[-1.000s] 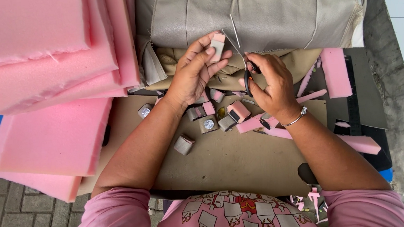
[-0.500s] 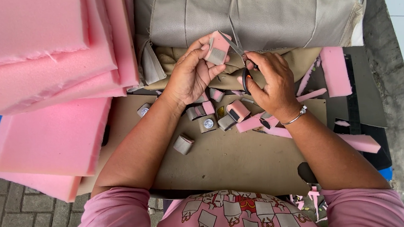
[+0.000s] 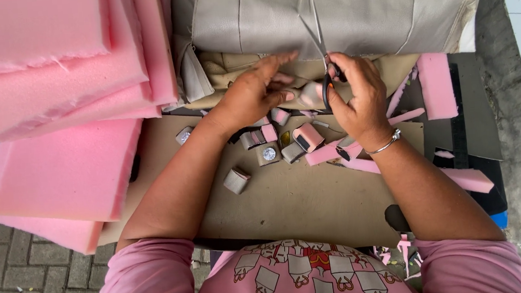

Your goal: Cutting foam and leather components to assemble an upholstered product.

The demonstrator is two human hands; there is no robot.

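My left hand (image 3: 255,94) reaches over the brown board (image 3: 290,200), its fingers stretched toward a small grey-pink foam block (image 3: 310,94) that is blurred at my fingertips; it seems pinched between thumb and finger. My right hand (image 3: 362,97) is closed on black-handled scissors (image 3: 325,65), whose blades point up over the beige cushion (image 3: 324,9). Below both hands lie several small fabric-covered blocks (image 3: 307,137) and a round silver piece (image 3: 269,154).
Thick pink foam sheets (image 3: 54,89) are stacked at the left, overhanging the board. Pink foam offcuts (image 3: 436,84) and strips (image 3: 471,179) lie at the right on a dark mat. Paving bricks (image 3: 28,292) show at lower left, concrete at the right edge.
My left hand has come down from holding the small block up in front of the cushion and now sits low beside the scissors. My right hand shifted slightly, scissors still in it.
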